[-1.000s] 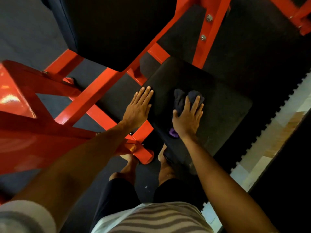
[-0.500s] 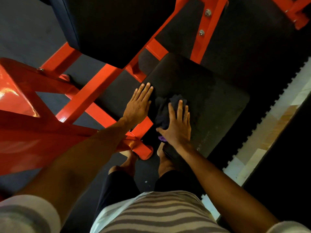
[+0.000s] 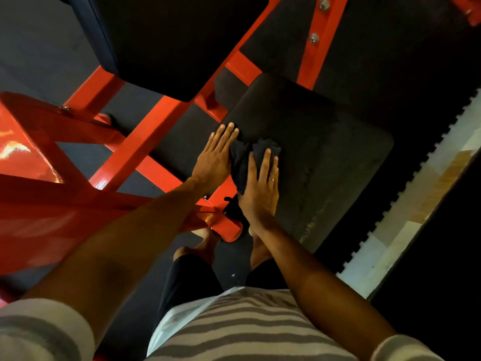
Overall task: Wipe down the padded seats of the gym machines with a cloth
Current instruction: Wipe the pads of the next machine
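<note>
Red steel frame and surroundings.
Two hex bolts on the frame's upper-right upright; dark rubber flooring beneath and left of the frame; jigsaw-toothed mat edge well right of the frame, pale tiled strip just beyond.

The left arm and right arm are bare and reach forward and down, nearly straight. The left hand lies flat, palm down, fingers straight and together, pointing toward one o'clock. The right hand sits just beside it at its four o'clock, also flat, fingers straight and slightly spread.
</note>
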`<state>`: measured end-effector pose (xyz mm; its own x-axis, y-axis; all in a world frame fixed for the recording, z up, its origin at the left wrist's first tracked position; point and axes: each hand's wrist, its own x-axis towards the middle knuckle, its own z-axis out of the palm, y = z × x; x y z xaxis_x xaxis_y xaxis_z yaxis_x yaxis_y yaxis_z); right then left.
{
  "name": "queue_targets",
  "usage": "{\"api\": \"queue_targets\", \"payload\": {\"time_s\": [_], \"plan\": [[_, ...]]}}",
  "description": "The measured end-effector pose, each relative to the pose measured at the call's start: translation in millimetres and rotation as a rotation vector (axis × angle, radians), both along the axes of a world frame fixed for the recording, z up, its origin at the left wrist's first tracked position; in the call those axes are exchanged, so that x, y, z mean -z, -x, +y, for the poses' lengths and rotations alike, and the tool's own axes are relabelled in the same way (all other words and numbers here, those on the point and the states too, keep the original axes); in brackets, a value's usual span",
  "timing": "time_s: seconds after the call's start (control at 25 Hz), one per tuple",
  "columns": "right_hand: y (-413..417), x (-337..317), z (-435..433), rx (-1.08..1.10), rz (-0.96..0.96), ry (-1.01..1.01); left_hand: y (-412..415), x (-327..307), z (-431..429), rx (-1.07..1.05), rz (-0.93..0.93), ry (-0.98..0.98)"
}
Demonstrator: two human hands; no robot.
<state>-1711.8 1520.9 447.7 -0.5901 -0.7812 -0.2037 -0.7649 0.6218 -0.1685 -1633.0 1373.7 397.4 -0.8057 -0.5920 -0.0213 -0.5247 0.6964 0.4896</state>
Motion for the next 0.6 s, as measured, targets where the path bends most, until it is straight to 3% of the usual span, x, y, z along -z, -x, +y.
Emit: {"api": "queue_targets", "payload": {"time_s": [0.16, 0.32, 0.48, 0.6], "plan": [[0, -1, 44, -0.031, -0.031, -0.017, 0, 1, 2, -0.029, -0.023, -0.030], [0, -6, 3, -0.009, -0.140, 0.053, -2, -2, 1, -0.018, -0.036, -0.040], [58, -6, -39, -0.104, -0.115, 0.075, 5, -6, 2, -0.034, -0.045, -0.032], [99, -7, -19, -0.060, -0.050, 0.098, 7, -6, 8, -0.073, -0.057, -0.068]]}}
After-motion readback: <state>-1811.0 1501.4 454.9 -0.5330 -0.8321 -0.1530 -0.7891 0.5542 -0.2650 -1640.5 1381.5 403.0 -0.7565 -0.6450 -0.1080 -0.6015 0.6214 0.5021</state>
